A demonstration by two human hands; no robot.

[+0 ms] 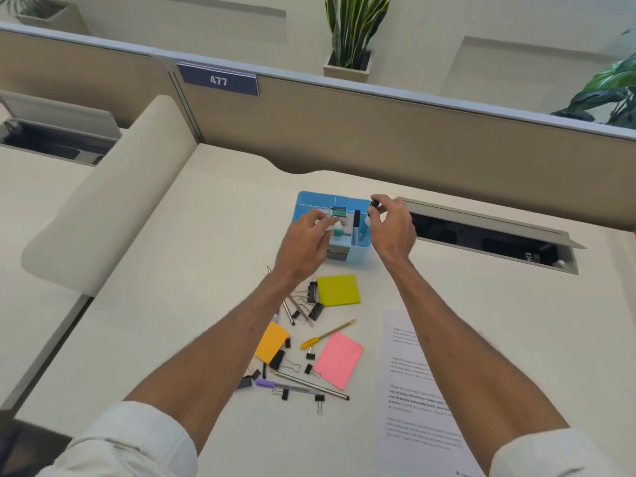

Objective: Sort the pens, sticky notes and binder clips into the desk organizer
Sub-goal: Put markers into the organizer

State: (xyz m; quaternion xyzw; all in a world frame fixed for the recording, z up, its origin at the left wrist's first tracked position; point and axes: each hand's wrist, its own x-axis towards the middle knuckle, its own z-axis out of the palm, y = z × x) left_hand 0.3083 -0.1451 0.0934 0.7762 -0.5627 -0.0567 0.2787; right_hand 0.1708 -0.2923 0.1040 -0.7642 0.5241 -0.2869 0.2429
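Note:
A blue desk organizer (360,248) stands mid-desk with a dark marker (356,218) upright in its right compartment and a green item (338,211) in the middle one. My left hand (304,241) is over its left side, fingers curled at the wall. Just above the organizer's right edge, my right hand (392,225) pinches a small black binder clip (374,203). Loose on the desk nearer me lie a yellow-green sticky pad (339,290), an orange pad (272,342), a pink pad (339,359), a yellow pen (327,334), a purple pen (285,386) and several black binder clips (316,311).
A printed sheet (413,390) lies to the right of the pile. An open cable hatch (481,239) sits in the desk right of the organizer. A beige partition (378,132) closes the back, and a rounded divider (113,201) the left.

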